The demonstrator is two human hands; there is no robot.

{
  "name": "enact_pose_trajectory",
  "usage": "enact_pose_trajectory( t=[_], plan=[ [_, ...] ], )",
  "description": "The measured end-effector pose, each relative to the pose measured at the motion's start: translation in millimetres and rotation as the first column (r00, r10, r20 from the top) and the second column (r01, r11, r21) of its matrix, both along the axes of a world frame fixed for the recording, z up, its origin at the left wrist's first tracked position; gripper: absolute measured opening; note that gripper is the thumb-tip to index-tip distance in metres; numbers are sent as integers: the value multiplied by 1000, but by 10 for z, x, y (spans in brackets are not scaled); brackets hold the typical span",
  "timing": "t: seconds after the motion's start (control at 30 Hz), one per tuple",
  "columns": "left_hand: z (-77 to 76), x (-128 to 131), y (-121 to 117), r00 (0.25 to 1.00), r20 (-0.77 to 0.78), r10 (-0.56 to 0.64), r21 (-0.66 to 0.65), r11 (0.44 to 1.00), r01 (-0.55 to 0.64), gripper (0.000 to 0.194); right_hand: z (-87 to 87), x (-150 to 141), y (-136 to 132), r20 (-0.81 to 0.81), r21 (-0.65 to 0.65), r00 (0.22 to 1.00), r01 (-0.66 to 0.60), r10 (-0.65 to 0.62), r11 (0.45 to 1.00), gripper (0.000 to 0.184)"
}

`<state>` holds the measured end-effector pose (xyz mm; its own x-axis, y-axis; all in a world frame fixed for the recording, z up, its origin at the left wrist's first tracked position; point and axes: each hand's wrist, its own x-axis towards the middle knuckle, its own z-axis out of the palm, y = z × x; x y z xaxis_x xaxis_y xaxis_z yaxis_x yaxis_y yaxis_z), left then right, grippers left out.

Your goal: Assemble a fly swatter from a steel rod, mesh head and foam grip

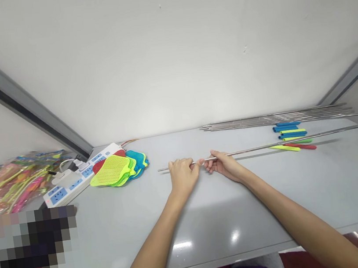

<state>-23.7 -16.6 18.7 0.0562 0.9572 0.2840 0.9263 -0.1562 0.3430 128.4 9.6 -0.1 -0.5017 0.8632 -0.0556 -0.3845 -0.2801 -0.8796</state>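
A thin steel rod [267,147] lies almost level across the grey table [212,231], its far end reaching out to the right. My left hand [182,178] pinches the rod near its near end with the fingertips. My right hand [222,165] grips it a short way to the right, the two hands almost touching. Beyond the right hand lie several foam sleeves [288,134] in blue, green and red. Further back, several more steel rods [277,119] lie side by side. To the left of my hands is a stack of plastic mesh swatter heads [111,170] in yellow, blue and red.
A white power strip [72,180] with plugs and cables lies at the table's left. Colourful bagged items [13,184] sit beyond it. A white wall with grey metal frame bars [17,97] rises behind the table. A blurred patch covers the lower left corner.
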Motion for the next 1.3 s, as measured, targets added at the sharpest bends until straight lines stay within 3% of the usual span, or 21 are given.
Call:
enact_pose_trajectory(
  t=[0.8, 0.97, 1.17, 1.3],
  plan=[
    [3, -44, 25, 996, 43, -73, -27, 997, 74, 45, 17, 10, 3, 26, -24, 1000, -4, 5, 1000, 36],
    [-3, -73, 27, 995, 93, 19, -10, 1000, -19, 40, 43, 19, 0, 28, -21, 999, -38, 39, 999, 35],
    [-10, -95, 39, 996, 11, 84, 132, 988, -85, 40, 30, 26, 2, 23, -3, 998, -54, 54, 999, 32],
    [-34, -103, 39, 994, -34, 102, 87, 991, -99, 44, 21, 34, 6, 18, 5, 998, -59, 58, 998, 33]
  ],
)
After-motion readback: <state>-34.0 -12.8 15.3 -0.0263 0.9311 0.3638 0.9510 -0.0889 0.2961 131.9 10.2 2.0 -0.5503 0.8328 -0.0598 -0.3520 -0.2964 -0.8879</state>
